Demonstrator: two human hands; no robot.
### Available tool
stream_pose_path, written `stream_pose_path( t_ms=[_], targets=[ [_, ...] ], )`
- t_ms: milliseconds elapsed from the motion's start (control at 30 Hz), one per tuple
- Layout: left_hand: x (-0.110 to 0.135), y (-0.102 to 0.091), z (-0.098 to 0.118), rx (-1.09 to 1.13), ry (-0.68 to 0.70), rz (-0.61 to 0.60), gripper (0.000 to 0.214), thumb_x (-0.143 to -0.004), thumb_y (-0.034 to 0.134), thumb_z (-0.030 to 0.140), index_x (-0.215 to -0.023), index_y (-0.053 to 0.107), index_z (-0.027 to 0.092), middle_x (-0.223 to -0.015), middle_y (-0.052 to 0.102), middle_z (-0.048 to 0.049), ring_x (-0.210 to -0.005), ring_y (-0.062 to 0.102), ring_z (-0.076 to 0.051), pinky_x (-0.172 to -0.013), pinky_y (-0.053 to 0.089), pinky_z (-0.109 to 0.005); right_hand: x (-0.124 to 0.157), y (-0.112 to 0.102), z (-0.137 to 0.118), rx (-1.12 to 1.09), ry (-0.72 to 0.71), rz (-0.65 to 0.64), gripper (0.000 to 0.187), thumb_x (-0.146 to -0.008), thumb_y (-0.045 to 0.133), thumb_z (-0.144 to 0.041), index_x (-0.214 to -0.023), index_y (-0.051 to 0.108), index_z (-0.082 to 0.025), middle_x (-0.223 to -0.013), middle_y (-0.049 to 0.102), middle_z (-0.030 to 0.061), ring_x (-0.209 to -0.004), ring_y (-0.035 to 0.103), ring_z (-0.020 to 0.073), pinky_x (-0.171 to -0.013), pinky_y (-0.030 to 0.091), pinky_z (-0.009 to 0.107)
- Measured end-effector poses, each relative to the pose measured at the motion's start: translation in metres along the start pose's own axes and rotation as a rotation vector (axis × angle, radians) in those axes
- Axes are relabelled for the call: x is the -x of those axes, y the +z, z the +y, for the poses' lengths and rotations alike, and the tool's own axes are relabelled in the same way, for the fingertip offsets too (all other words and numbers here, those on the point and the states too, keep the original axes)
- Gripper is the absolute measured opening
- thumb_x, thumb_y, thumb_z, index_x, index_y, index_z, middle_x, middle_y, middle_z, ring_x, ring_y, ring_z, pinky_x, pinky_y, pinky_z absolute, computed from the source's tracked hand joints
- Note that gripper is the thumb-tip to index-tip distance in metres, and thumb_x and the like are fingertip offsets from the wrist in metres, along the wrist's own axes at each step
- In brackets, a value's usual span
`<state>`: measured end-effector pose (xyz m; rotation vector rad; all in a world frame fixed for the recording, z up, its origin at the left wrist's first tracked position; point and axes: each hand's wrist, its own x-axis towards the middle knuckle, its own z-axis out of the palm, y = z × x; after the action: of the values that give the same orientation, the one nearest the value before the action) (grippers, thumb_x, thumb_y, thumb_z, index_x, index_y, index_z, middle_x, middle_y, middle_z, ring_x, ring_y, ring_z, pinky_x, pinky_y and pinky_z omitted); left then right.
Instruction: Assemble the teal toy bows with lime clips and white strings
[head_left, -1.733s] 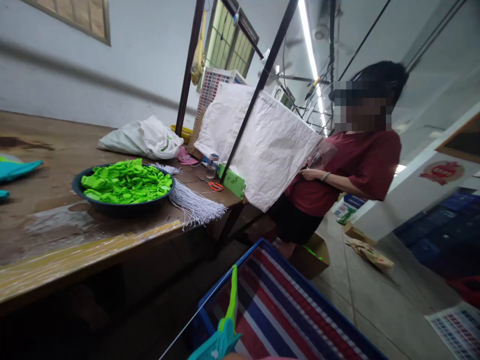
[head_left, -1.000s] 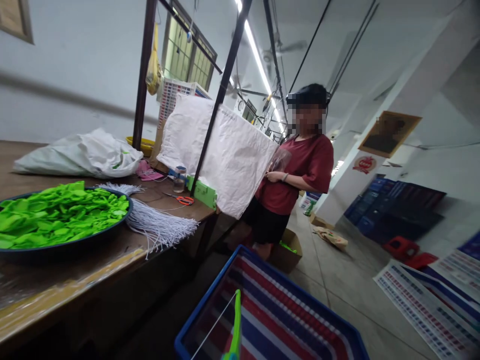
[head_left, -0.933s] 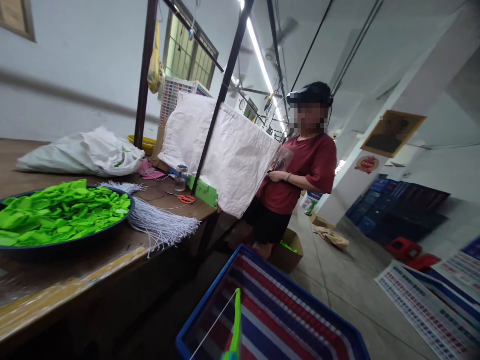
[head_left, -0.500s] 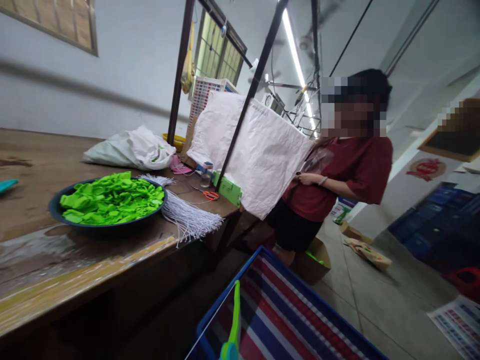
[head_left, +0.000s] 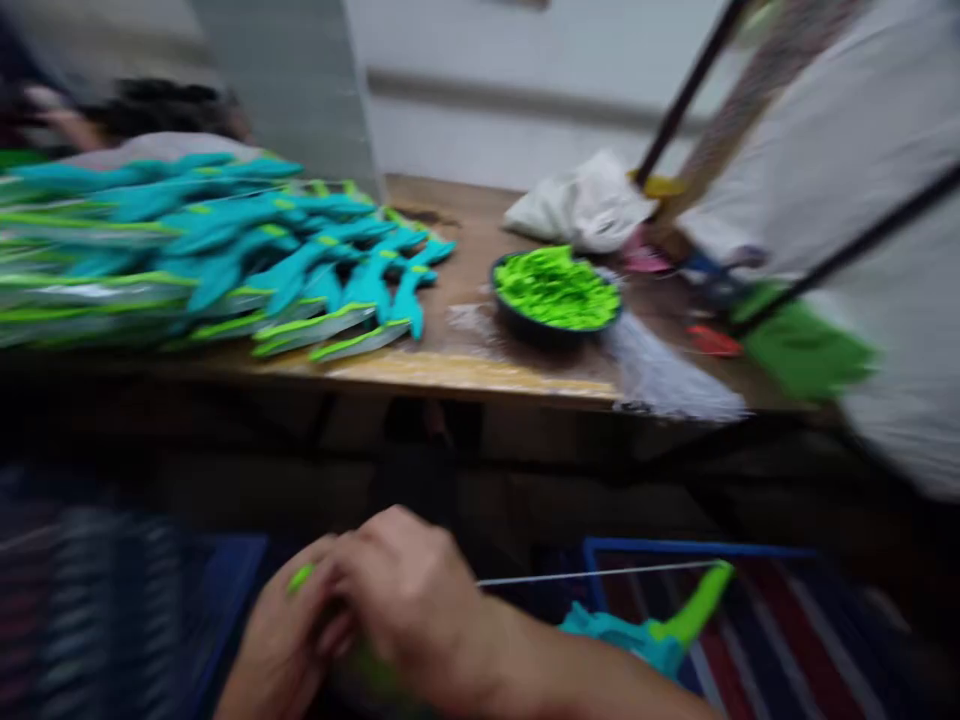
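Note:
Low in the view, my left hand [head_left: 281, 630] and my right hand [head_left: 409, 590] are closed together, fingertips meeting. A small bright green plastic piece [head_left: 301, 578] shows between the left fingers. What the right fingers grip is hidden behind the knuckles. Out from beside my right wrist runs a thin white cord [head_left: 600, 576], taut, to the tip of a green and teal plastic part [head_left: 701, 605]. That part lies behind my right forearm, over a striped lining. More green, blurred, shows beneath my hands.
Teal and green plastic pieces [head_left: 292, 250] are heaped on the table's left. A dark bowl [head_left: 555, 335] of green pieces stands beside white cords [head_left: 667, 365]. Farther right are orange-red scissors [head_left: 714, 341] and a green box [head_left: 802, 340]. A blue-rimmed crate [head_left: 697, 548] sits below; another person is far left.
The view has swung left and down, bringing both my hands and the teal heap into sight. The person in the red shirt has left the view.

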<state>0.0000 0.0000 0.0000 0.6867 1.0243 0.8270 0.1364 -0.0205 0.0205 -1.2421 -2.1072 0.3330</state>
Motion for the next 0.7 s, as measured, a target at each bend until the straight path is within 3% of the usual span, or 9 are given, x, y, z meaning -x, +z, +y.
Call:
stream_pose_path(
  t_ms=[100, 233, 567, 700],
  targets=[
    [0.007, -0.004, -0.004, 0.086, 0.057, -0.061, 0.055, -0.071, 0.09, 0.056, -0.07, 0.053, 0.014, -0.053, 0.042, 0.0075, -0.039, 0.032, -0.003, -0.037, 0.029, -0.014, 0.008, -0.008, 0.0, -0.217, 0.062, 0.13, 0.009, -0.099, 0.053, -0.014, -0.103, 0.062, -0.016, -0.092, 0.066, 0.0056, -0.082, 0.061, 0.0176, -0.073, 0.051, 0.03],
    [0.007, 0.0, -0.008, 0.151, 0.118, -0.135, 0.046, -0.082, 0.083, 0.047, -0.071, 0.055, 0.014, -0.054, 0.042, 0.0066, -0.04, 0.032, -0.003, -0.038, 0.031, -0.013, 0.012, -0.015, -0.001, -0.347, 0.126, 0.12, 0.008, -0.096, 0.06, -0.01, -0.1, 0.06, -0.017, -0.089, 0.063, 0.0029, -0.078, 0.058, 0.0153, -0.069, 0.046, 0.027],
    [0.013, -0.004, -0.013, 0.133, 0.177, -0.168, 0.039, -0.093, 0.073, 0.043, -0.074, 0.055, 0.015, -0.051, 0.041, 0.0064, -0.04, 0.036, -0.005, -0.041, 0.033, -0.013, 0.009, -0.017, -0.004, -0.323, 0.066, 0.141, 0.008, -0.098, 0.059, -0.01, -0.093, 0.06, -0.016, -0.086, 0.061, 0.0023, -0.077, 0.057, 0.0144, -0.07, 0.044, 0.026],
    [0.013, -0.002, -0.014, 0.093, 0.184, -0.164, 0.04, -0.093, 0.073, 0.045, -0.075, 0.055, 0.015, -0.055, 0.041, 0.0062, -0.041, 0.034, -0.004, -0.042, 0.034, -0.015, 0.009, -0.027, 0.003, -0.264, 0.078, 0.003, 0.011, -0.1, 0.058, -0.012, -0.089, 0.06, -0.015, -0.086, 0.061, 0.0032, -0.079, 0.057, 0.0151, -0.071, 0.044, 0.027]
  ],
)
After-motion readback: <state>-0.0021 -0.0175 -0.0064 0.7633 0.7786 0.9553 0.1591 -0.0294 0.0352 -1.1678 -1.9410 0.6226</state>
